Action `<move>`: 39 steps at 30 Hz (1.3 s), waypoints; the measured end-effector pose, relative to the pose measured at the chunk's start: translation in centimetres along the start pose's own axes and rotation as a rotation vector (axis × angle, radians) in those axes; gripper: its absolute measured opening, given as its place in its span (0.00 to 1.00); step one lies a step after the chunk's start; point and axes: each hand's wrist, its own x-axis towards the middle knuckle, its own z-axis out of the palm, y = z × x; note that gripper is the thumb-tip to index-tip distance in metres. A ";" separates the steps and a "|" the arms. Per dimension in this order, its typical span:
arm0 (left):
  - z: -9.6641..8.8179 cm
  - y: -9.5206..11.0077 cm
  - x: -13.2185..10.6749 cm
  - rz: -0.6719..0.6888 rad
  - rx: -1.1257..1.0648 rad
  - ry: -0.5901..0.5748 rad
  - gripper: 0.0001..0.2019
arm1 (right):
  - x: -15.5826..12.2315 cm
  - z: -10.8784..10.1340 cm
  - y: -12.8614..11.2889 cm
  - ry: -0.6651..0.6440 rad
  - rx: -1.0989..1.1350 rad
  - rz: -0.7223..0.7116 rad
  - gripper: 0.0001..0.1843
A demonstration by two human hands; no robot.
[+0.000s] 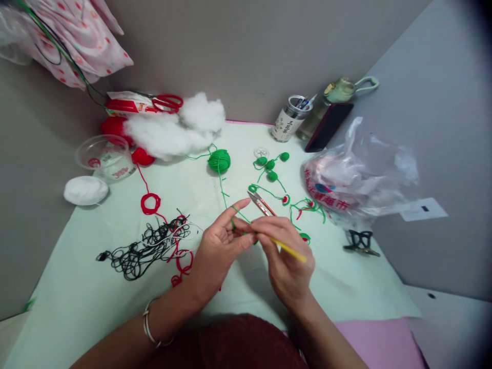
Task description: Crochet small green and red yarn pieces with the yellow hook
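Observation:
My left hand is pinched closed, with a strand of green yarn running over its raised index finger. That strand leads back to a green yarn ball. Between the fingers of my right hand is a crochet hook with a yellow handle; its tip meets the left fingertips. Whatever small green piece is pinched there is mostly hidden. Just beyond the right hand lie thread snips. Near them are a small green ring and a red-and-green crocheted piece.
Tangled black cord and red yarn loops lie left. White stuffing, red-handled scissors and a clear tub stand behind. Several green balls, a pen can, a plastic bag and a black clip are right.

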 end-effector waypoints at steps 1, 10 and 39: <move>0.0 -0.2 0.0 -0.009 -0.004 -0.010 0.31 | -0.1 0.2 -0.1 0.014 -0.068 -0.074 0.14; 0.0 0.9 0.0 -0.114 -0.078 -0.065 0.21 | 0.3 -0.7 1.1 0.052 0.408 0.244 0.09; -0.6 -0.3 0.0 -0.040 -0.029 -0.081 0.19 | -0.8 -1.2 0.4 -0.065 -0.108 -0.282 0.13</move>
